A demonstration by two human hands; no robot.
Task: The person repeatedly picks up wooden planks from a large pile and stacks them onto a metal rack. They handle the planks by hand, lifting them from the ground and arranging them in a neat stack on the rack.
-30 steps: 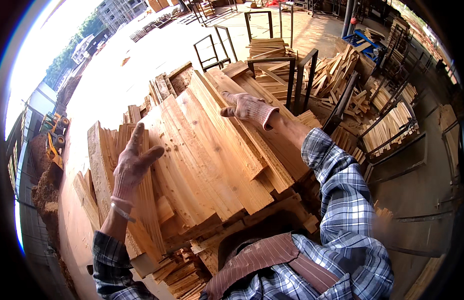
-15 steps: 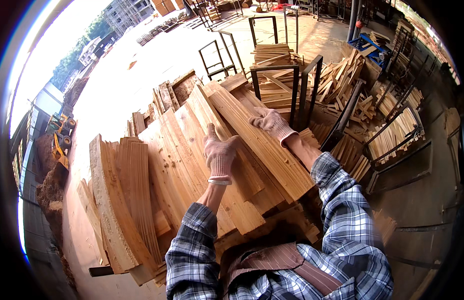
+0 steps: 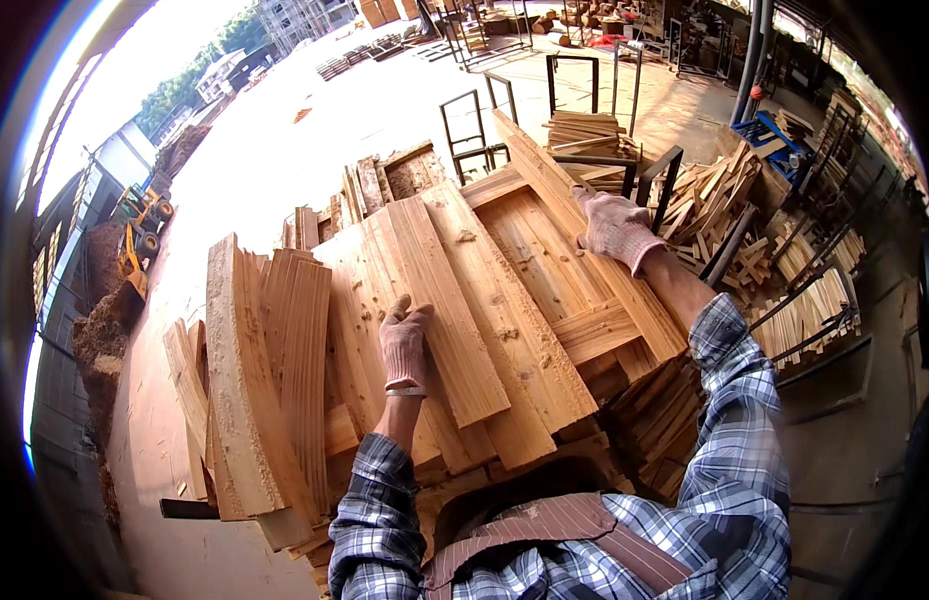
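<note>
Both my hands wear pinkish knitted work gloves. My right hand (image 3: pixel 618 228) is closed around a long wooden board (image 3: pixel 560 175) at the right of the stack, its fingers over the upper face. This board lies slanted across two short crosspieces, one of them a near crosspiece (image 3: pixel 597 332). Farther left, my left hand (image 3: pixel 405 345) rests with thumb and fingers apart against the left edge of a narrow board (image 3: pixel 447 310). Between the hands lies a wider plank (image 3: pixel 515 310), dotted with wood crumbs. The undersides of both hands are hidden.
Thick boards on edge (image 3: pixel 240 380) lean at the stack's left. Black metal frames (image 3: pixel 575 85) and heaped offcuts (image 3: pixel 710 205) lie beyond to the right. A yellow loader (image 3: pixel 140 235) stands far left. Bundled slats (image 3: pixel 810 310) sit at the right.
My right hand has moved right with the board, uncovering planks and crosspieces beneath. My left hand has shifted slightly down and left in view. The whole view has turned a little.
</note>
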